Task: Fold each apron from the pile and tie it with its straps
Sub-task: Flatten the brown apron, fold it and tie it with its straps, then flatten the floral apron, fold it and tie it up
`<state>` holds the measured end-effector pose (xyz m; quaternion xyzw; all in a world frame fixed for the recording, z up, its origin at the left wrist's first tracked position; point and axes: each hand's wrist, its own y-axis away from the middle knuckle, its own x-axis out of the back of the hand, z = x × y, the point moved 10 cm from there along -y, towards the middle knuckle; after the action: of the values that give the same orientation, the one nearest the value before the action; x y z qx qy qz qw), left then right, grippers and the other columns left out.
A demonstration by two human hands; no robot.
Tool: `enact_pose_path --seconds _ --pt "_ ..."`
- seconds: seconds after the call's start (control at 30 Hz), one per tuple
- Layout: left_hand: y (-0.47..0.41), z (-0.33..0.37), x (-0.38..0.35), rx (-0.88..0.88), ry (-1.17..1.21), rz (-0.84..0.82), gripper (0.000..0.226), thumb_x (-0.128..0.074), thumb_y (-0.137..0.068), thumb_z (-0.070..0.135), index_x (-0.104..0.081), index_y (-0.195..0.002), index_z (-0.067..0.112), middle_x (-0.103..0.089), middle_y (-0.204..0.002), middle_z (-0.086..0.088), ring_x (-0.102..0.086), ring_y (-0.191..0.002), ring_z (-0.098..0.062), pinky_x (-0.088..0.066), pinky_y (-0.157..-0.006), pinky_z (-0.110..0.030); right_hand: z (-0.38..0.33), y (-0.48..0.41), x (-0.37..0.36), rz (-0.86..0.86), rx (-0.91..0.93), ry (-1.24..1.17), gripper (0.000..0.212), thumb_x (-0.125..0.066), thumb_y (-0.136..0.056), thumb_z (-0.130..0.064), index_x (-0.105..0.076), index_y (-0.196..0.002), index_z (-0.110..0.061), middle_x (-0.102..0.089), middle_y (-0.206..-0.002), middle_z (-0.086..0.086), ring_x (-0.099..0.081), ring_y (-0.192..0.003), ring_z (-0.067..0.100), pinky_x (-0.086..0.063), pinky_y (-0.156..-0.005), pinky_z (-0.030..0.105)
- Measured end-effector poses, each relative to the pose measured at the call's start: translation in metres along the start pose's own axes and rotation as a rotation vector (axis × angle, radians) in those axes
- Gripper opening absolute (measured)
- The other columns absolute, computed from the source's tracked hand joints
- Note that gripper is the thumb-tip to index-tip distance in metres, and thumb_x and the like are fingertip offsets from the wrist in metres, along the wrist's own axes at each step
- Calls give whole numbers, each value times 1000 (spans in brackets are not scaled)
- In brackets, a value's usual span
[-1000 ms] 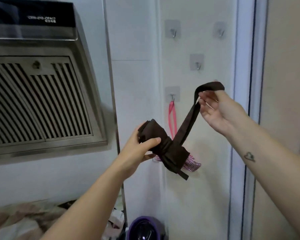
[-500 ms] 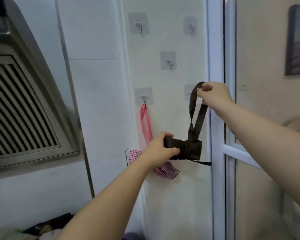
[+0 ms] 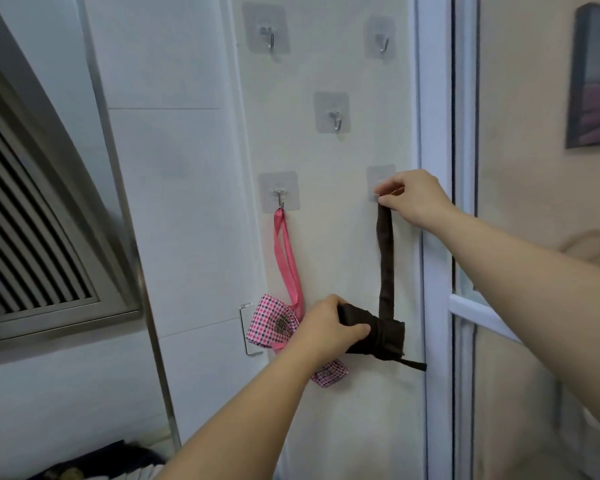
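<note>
A folded, tied dark brown apron bundle (image 3: 383,336) hangs against the white wall. My left hand (image 3: 329,323) grips its left end from below. Its brown strap loop (image 3: 386,258) runs straight up to my right hand (image 3: 413,199), which pinches the top of the loop at a clear adhesive wall hook (image 3: 378,176), mostly hidden behind my fingers. To the left, a pink checked apron bundle (image 3: 272,323) hangs by its pink strap (image 3: 286,258) from another hook (image 3: 279,194).
Three more adhesive hooks (image 3: 332,114) sit higher on the wall. A steel range hood (image 3: 39,216) juts out at the left. A white door frame (image 3: 437,237) runs down the right. A framed picture (image 3: 593,77) hangs beyond it. Dark cloth (image 3: 94,465) lies bottom left.
Both hands carried the brown bundle rightward to the wall. My right hand raised the strap loop onto the lower right hook. The view swung right.
</note>
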<state>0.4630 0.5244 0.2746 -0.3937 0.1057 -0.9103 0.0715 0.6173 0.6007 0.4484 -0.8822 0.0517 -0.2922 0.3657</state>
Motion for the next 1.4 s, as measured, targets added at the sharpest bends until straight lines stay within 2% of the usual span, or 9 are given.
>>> enact_pose_path --seconds 0.1,0.3,0.4,0.53,0.63,0.83,0.97,1.23,1.4 --pt "0 -2 -18 15 -245 -89 50 -63 -84 44 -50 -123 16 -49 -117 -3 -56 -99 -21 -51 -83 -33 4 6 -13 16 37 68 27 -63 -84 -2 -68 -108 -12 -60 -120 5 -53 -90 12 -37 -82 16" --pt "6 9 -30 -208 -938 -44 50 -49 -91 52 -52 -129 20 -47 -121 -6 -51 -106 -28 -39 -83 -39 25 57 -49 -22 68 186 43 -60 -87 -4 -49 -128 -12 -34 -134 5 -50 -103 18 -39 -90 22" --pt "15 13 -28 -341 -956 22 42 -43 -96 43 -52 -131 20 -49 -126 -5 -47 -114 -28 -32 -95 -40 37 83 -71 -81 69 280 53 -58 -90 -8 -38 -139 -11 -21 -150 7 -37 -129 23 -37 -104 33" --pt "46 18 -17 -548 -819 84 31 -46 -92 32 -63 -116 22 -59 -115 0 -54 -106 -24 -32 -99 -38 42 111 -82 -41 74 412 54 -58 -89 -11 -39 -140 -12 -6 -158 11 -21 -139 30 -24 -113 40" --pt "72 13 6 -610 -719 181 32 -40 -84 32 -69 -94 24 -65 -93 5 -62 -83 -19 -42 -91 -35 18 132 -80 87 158 365 45 -64 -83 -9 -54 -128 -10 -22 -153 18 -28 -135 37 -23 -113 46" --pt "139 -60 60 -369 -502 175 24 -50 -91 25 -69 -104 19 -66 -102 3 -63 -93 -18 -49 -83 -33 -90 191 -118 95 491 75 16 -58 -78 -13 -70 -90 -15 -66 -100 3 -56 -97 26 -36 -88 34" --pt "194 -136 100 -125 -438 195 20 -53 -93 22 -66 -109 21 -63 -102 6 -61 -91 -10 -50 -79 -35 -157 244 -186 -220 603 -95 19 -53 -81 -18 -70 -89 -17 -70 -87 -5 -62 -84 20 -47 -81 37" --pt "342 -305 152 366 -404 118 19 -52 -96 25 -64 -110 24 -63 -101 9 -60 -88 -7 -51 -75 -27 -204 396 -376 -1185 481 52 20 -58 -89 -31 -67 -106 -25 -67 -107 -7 -60 -99 11 -49 -86 30" --pt "446 -412 173 634 -377 66 21 -51 -96 21 -66 -110 17 -65 -104 0 -60 -92 -15 -49 -76 -28 -215 476 -466 -1480 424 112 30 -58 -92 -31 -63 -117 -16 -61 -119 -1 -57 -107 16 -47 -91 31"
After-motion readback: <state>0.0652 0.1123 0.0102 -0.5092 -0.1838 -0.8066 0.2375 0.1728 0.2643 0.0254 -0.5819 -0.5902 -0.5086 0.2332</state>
